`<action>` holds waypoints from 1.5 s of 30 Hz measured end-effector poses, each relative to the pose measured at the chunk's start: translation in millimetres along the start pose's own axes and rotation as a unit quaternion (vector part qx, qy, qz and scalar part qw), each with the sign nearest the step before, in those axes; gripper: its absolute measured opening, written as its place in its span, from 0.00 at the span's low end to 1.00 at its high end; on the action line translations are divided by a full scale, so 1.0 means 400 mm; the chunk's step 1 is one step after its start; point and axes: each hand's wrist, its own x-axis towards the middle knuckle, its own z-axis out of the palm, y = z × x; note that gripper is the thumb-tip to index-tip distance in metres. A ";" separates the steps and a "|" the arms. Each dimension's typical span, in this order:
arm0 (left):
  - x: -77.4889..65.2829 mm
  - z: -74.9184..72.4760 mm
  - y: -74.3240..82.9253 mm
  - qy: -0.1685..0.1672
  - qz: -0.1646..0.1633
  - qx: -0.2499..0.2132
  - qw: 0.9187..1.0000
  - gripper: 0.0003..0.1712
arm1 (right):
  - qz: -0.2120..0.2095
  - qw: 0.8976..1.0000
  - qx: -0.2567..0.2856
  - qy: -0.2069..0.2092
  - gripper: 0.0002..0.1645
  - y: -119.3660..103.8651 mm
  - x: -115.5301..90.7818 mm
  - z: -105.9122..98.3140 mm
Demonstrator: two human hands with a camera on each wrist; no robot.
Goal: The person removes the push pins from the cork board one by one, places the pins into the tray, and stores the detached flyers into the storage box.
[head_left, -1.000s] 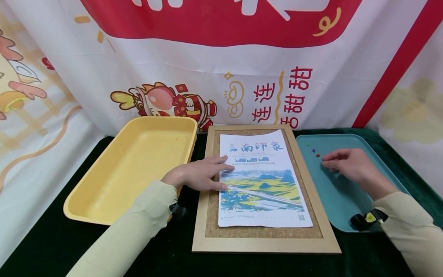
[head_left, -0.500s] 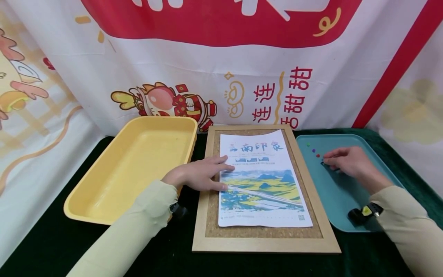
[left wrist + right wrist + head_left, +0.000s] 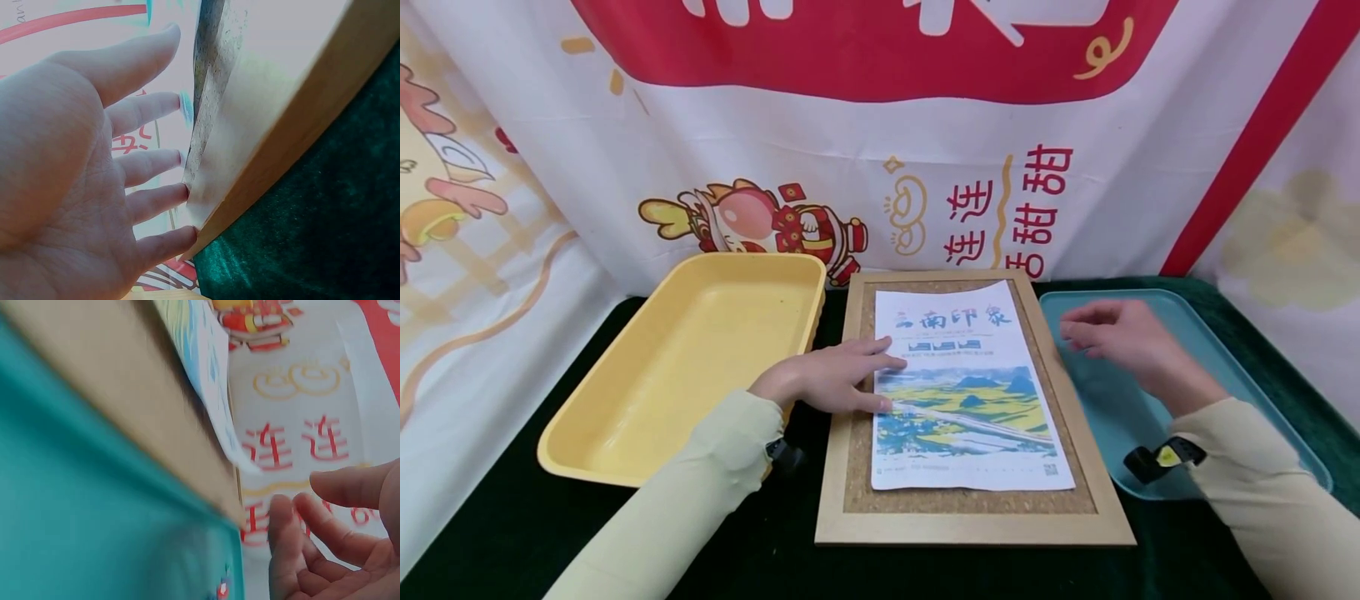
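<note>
A printed poster sheet (image 3: 958, 417) with a landscape picture lies on a wood-framed cork board (image 3: 977, 529). My left hand (image 3: 835, 377) rests on the sheet's left edge with its fingers spread and nearly straight. On the right, my right hand (image 3: 1123, 337) hovers above the far left part of a teal tray (image 3: 1150, 450), near the board's frame. Its fingers are loosely curled, and in the right wrist view a gap shows between thumb and fingers, with nothing visible there. Tiny coloured pieces, one of them red (image 3: 222, 589), lie on the tray; the hand hides them in the head view.
A deep yellow tray (image 3: 700, 350) stands left of the board. Dark green cloth (image 3: 760, 550) covers the table. Behind everything hangs a white printed curtain (image 3: 820, 133) with red lettering.
My right hand has moved left and away from me over the teal tray, off the spot where a small dark blue piece showed at its fingertips. The left hand has stayed put.
</note>
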 end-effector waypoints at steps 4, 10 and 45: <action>-0.003 0.000 -0.001 0.001 0.000 -0.001 1.000 0.39 | -0.006 1.000 0.004 -0.017 0.33 -0.028 0.009 0.036; -0.006 -0.001 -0.002 0.002 0.005 0.002 1.000 0.39 | 0.009 0.999 0.039 -0.027 0.32 -0.045 0.033 0.064; 0.009 -0.007 -0.002 0.067 -0.008 -0.025 0.997 0.37 | 0.035 0.998 0.057 -0.018 0.31 -0.050 0.056 0.109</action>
